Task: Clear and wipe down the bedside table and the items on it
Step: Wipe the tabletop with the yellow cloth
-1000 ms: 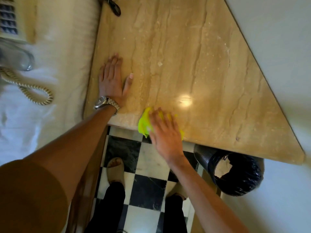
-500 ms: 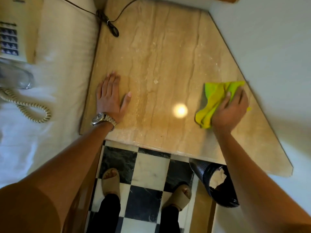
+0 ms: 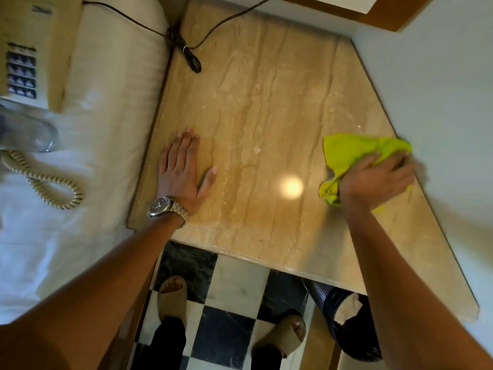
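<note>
Pressed the left hand flat, fingers spread, near the left edge of the bedside table, likely bracing the lean. Bunched the yellow-green cloth under the right hand at the right edge by the wall, fingers curled over it, cloth spilling out toward the back edge.

Pale wall bounds the right side, wood trim at top; black-and-white checkered floor below; white bed at left; mesh bin on floor.
</note>
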A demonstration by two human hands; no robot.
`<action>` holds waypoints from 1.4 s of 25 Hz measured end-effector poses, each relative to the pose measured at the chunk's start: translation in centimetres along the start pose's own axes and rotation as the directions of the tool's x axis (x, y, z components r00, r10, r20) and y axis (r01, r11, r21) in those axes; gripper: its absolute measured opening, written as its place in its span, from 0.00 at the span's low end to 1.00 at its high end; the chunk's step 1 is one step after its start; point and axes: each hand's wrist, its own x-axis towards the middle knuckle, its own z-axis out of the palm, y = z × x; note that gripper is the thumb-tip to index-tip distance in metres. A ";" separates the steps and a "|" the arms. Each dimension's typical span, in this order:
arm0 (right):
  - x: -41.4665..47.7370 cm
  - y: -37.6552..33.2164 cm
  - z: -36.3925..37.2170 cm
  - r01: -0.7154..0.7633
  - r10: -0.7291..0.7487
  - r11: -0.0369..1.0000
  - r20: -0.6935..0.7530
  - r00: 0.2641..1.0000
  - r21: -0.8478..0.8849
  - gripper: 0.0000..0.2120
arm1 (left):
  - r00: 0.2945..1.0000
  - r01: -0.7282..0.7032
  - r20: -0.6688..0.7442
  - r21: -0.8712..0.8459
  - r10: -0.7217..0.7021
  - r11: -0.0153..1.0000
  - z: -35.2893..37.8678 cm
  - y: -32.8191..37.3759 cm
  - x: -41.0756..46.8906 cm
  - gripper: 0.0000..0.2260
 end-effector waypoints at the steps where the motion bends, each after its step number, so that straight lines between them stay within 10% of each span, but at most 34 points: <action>1: 1.0 -1.8 0.8 0.064 -0.064 0.998 0.000 0.998 0.003 0.26 | 1.000 0.003 0.001 0.005 -0.003 1.000 0.0 0.0 0.0 0.36; 11: 2.5 -20.6 4.0 0.548 -0.534 0.836 0.257 0.805 0.019 0.31 | 0.999 -0.029 0.048 0.074 0.026 0.997 -0.2 -0.1 0.2 0.37; 22: -7.9 -25.9 3.9 0.866 -0.915 0.381 0.266 0.303 0.323 0.27 | 0.998 -0.055 -0.022 0.027 0.056 0.998 0.1 -0.2 -0.1 0.38; 31: -11.7 -21.1 2.0 0.866 -0.926 0.352 0.268 0.267 0.355 0.26 | 0.968 0.128 -0.158 -0.357 -0.195 0.925 0.2 -1.4 -0.4 0.40; 35: -14.2 -19.5 1.3 0.870 -0.917 0.365 0.287 0.275 0.332 0.26 | 0.990 -0.136 -0.058 -0.155 0.128 0.978 0.2 -6.9 -2.0 0.31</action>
